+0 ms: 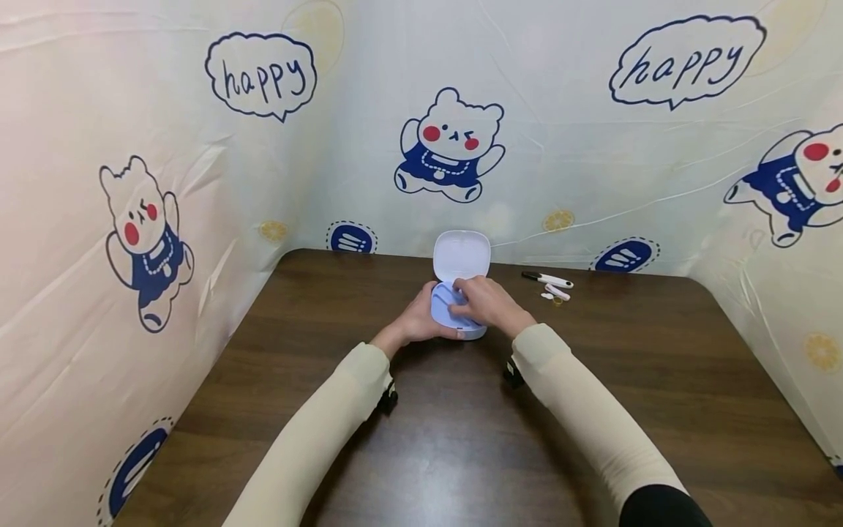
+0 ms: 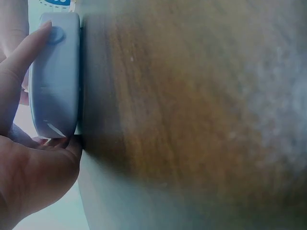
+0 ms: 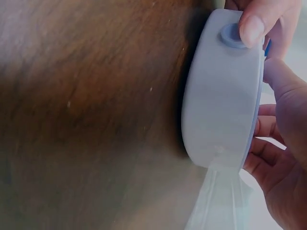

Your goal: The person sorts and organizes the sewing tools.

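Observation:
A rounded storage case (image 1: pixel 473 334), pale with a blue inside, stands on the table with its pale lid (image 1: pixel 462 255) raised at the back. My left hand (image 1: pixel 421 316) grips the case from the left. In the left wrist view its thumb (image 2: pixel 33 45) lies on the round front button (image 2: pixel 56 35), and other fingers curl at the side. My right hand (image 1: pixel 489 300) reaches over from the right, fingers bent down onto the blue inside (image 1: pixel 445 300). In the right wrist view, right fingers (image 3: pixel 266 122) are close to the rim; whether they pinch anything is hidden.
On the brown wooden table (image 1: pixel 421 454), right of the case, lie a black-and-white pen-like tool (image 1: pixel 548 279), a small pale pink-white piece (image 1: pixel 557 292), a tiny white piece (image 1: pixel 546 296) and a thin yellowish ring (image 1: pixel 557 301). A printed cloth (image 1: pixel 369 146) hangs around the table's back and sides.

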The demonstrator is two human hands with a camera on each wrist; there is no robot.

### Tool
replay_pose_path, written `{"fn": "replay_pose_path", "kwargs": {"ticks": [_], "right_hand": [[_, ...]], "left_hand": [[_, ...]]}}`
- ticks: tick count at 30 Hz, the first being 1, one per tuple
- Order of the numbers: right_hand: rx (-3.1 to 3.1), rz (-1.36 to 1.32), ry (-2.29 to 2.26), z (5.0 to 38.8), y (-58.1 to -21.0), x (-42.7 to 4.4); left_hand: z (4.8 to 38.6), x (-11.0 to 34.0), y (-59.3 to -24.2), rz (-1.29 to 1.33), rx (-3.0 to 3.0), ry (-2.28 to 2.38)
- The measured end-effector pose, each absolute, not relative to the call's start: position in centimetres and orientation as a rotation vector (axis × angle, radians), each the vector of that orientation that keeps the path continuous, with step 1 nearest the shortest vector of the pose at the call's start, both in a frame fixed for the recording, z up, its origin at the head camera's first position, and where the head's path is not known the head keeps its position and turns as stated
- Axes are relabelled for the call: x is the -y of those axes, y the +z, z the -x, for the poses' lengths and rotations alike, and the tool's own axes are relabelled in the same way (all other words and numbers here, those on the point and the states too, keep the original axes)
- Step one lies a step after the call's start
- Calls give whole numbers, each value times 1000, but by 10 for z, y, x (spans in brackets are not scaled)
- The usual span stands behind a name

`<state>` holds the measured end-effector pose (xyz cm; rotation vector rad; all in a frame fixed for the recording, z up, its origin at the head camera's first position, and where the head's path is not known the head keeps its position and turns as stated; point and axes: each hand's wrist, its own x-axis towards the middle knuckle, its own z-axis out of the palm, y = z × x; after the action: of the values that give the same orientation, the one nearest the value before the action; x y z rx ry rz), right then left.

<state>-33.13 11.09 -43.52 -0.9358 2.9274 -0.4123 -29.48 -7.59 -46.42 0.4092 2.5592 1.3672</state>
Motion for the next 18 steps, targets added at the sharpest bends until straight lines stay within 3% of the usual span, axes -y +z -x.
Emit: {"fn": "replay_pose_path", "kwargs": {"ticks": [9, 18], "right_hand": [[-2875, 1006, -390, 327, -428, -114], [-2890, 1049, -359, 314, -429, -121]], "left_hand": [[299, 74, -457, -563, -2608, 1271], [301, 75, -464, -521, -2615, 1251]]}}
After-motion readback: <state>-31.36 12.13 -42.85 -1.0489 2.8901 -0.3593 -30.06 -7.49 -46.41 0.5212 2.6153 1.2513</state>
